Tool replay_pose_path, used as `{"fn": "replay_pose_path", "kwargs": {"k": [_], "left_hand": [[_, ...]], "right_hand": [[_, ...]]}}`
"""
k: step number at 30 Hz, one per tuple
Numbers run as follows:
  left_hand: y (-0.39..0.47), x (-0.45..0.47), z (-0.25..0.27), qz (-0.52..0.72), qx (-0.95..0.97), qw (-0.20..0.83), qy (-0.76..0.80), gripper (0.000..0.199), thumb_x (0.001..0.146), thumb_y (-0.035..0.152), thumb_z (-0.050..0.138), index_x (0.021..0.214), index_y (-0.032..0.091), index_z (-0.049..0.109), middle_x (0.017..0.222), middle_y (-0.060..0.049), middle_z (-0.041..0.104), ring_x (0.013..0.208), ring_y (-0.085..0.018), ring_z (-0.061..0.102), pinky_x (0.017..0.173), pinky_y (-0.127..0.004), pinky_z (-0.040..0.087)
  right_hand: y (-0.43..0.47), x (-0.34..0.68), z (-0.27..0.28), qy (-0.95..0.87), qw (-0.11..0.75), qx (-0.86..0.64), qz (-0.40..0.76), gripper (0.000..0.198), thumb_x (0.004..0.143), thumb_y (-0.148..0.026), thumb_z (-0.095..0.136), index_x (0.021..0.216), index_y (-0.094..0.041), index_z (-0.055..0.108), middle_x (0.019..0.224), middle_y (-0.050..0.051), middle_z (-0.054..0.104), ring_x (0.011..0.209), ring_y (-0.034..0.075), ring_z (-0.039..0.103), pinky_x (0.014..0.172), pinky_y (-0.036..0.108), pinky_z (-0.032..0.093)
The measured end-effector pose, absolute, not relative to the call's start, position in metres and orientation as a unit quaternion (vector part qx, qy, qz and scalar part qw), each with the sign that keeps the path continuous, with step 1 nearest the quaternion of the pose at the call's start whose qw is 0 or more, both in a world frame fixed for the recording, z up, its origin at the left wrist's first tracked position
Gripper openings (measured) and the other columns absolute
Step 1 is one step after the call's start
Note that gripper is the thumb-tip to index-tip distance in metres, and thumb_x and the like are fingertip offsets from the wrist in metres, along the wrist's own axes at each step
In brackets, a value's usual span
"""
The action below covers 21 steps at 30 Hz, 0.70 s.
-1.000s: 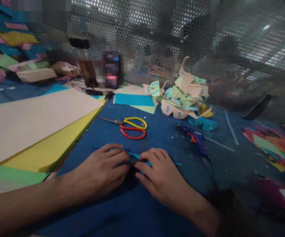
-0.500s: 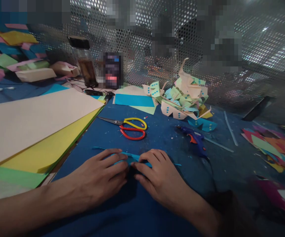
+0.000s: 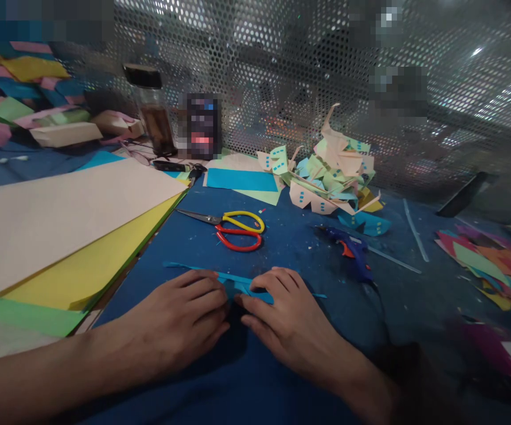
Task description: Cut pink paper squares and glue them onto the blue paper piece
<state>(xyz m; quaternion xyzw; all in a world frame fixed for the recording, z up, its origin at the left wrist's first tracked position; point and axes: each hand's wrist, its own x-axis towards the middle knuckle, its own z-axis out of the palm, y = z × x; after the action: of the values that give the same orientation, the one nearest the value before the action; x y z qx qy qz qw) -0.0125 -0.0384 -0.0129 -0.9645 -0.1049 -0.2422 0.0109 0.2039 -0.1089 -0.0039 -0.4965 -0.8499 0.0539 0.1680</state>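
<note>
A narrow blue paper piece [image 3: 241, 280] lies near the front of the blue table, its thin ends sticking out to either side of my hands. My left hand [image 3: 193, 313] has its fingers curled over the left part of the paper. On the right part, my right hand [image 3: 277, 307] is closed, thumb and forefinger pressed toward the paper's near edge. My fingers cover much of its middle. Just beyond lie scissors [image 3: 220, 221] with one yellow and one red handle. Right of my right hand rests a blue glue gun [image 3: 353, 251].
Large paper sheets [image 3: 82, 218] cover the left side. At the back stand a bottle [image 3: 153, 112] and a phone [image 3: 202, 127], before a perforated metal panel [image 3: 255, 71]. Folded paper pieces [image 3: 335, 171] are heaped at back right. Glue sticks [image 3: 415, 230] and colored scraps [image 3: 485, 260] lie right.
My left hand has shifted slightly left and down, so more of the blue paper shows between my hands. My right hand stays nearly in place.
</note>
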Motion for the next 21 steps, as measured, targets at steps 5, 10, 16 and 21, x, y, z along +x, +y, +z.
{"fn": "replay_pose_path", "kwargs": {"k": [5,10,16,21], "left_hand": [[-0.0377,-0.0126,-0.0106,-0.237,-0.966,-0.011,-0.105,0.013,0.089,0.015,0.055,0.084,0.020,0.066,0.083,-0.003,0.067,0.085,-0.018,0.063,0.089,-0.035,0.050],[-0.0367,-0.0131,-0.0105,-0.231,-0.968,-0.009,-0.097,0.015,0.090,0.014,0.054,0.084,0.020,0.066,0.081,-0.002,0.066,0.085,-0.018,0.063,0.086,-0.036,0.051],[-0.0369,-0.0135,-0.0123,-0.220,-0.970,0.003,-0.100,0.016,0.090,0.015,0.055,0.077,0.019,0.064,0.076,-0.002,0.063,0.082,-0.018,0.061,0.082,-0.036,0.051],[-0.0382,-0.0144,-0.0136,-0.209,-0.973,0.009,-0.101,0.016,0.090,0.017,0.056,0.076,0.019,0.063,0.075,-0.001,0.062,0.080,-0.019,0.059,0.081,-0.038,0.049]], "right_hand": [[-0.1102,0.2026,-0.0027,-0.859,0.178,-0.479,0.045,0.020,0.095,-0.031,0.056,0.112,-0.024,0.065,0.115,0.007,0.059,0.107,0.023,0.050,0.101,0.046,0.036],[-0.1095,0.2015,-0.0044,-0.854,0.166,-0.490,0.047,0.023,0.097,-0.033,0.050,0.114,-0.022,0.063,0.114,0.008,0.059,0.107,0.024,0.049,0.100,0.047,0.036],[-0.1091,0.2021,-0.0065,-0.851,0.167,-0.496,0.049,0.027,0.098,-0.032,0.049,0.120,-0.020,0.060,0.114,0.007,0.059,0.106,0.024,0.047,0.099,0.046,0.035],[-0.1088,0.2027,-0.0065,-0.852,0.163,-0.495,0.056,0.029,0.098,-0.033,0.049,0.123,-0.020,0.059,0.114,0.007,0.059,0.107,0.024,0.047,0.099,0.046,0.036]]}}
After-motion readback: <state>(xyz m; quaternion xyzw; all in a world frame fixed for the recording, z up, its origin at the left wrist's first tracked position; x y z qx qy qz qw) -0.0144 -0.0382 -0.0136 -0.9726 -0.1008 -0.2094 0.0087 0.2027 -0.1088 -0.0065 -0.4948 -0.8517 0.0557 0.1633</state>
